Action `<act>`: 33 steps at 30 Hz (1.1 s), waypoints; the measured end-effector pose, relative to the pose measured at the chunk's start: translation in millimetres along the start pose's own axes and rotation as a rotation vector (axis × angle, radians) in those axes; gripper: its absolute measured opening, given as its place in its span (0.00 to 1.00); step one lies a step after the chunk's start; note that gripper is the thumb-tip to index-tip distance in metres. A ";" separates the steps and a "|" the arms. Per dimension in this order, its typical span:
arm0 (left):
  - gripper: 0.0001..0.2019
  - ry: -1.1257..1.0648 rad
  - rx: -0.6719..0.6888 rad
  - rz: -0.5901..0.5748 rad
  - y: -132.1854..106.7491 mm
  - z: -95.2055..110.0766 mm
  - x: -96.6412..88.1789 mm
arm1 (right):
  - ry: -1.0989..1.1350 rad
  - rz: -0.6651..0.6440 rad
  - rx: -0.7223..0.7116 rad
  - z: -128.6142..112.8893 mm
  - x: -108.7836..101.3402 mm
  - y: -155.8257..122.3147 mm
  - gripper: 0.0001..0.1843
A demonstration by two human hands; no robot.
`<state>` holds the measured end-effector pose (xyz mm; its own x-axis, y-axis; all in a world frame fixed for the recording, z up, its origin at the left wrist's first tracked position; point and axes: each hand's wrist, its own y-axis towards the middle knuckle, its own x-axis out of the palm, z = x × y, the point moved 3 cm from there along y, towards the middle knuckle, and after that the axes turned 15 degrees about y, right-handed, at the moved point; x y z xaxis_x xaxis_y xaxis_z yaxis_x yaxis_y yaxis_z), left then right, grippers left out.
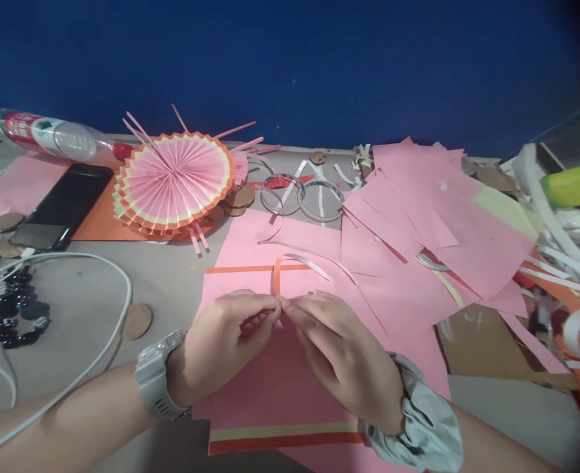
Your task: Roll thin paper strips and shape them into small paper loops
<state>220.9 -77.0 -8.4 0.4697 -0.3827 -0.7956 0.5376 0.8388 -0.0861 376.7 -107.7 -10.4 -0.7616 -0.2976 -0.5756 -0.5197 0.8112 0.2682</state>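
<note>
My left hand (233, 341) and my right hand (341, 351) meet fingertip to fingertip above a sheet of pink paper (265, 387). Both are closed in a pinch at the lower end of a narrow orange paper strip (276, 279), which stands up between them. From the strip's upper end a thin white strip (309, 264) curls off to the right. Exactly which fingertips grip it is hidden. Beyond the hands, an orange band (238, 270) crosses the pink paper; a cream band (280, 433) and a red-orange band line its near edge.
Pleated paper rosettes (176, 177) lie at the back left, near a plastic bottle (73, 138) and a black phone (66, 203) with a white cable (127, 276). Two tape rolls (322, 200) lie behind the paper. Pink sheets (418, 203) pile up right; cardboard discs (136, 320) lie left.
</note>
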 end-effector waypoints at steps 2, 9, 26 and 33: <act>0.09 -0.010 -0.002 0.004 0.5 -0.1 -0.2 | 0.021 0.004 0.005 1.9 -0.2 0.2 0.26; 0.08 -0.021 -0.003 0.007 0.9 -2.5 0.0 | 0.085 0.031 0.081 5.9 -2.5 0.3 0.20; 0.11 -0.303 -0.040 0.022 0.8 -1.7 0.1 | 0.083 0.044 0.005 2.3 -3.2 0.1 0.24; 0.09 -0.275 -0.047 0.025 0.3 -4.5 2.8 | 0.056 0.038 -0.023 2.4 -4.0 0.2 0.26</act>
<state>219.2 -76.0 -13.3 0.6583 -0.4465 -0.6060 0.4932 0.8640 -0.1009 380.5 -105.1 -9.9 -0.8014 -0.2949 -0.5203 -0.4980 0.8108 0.3075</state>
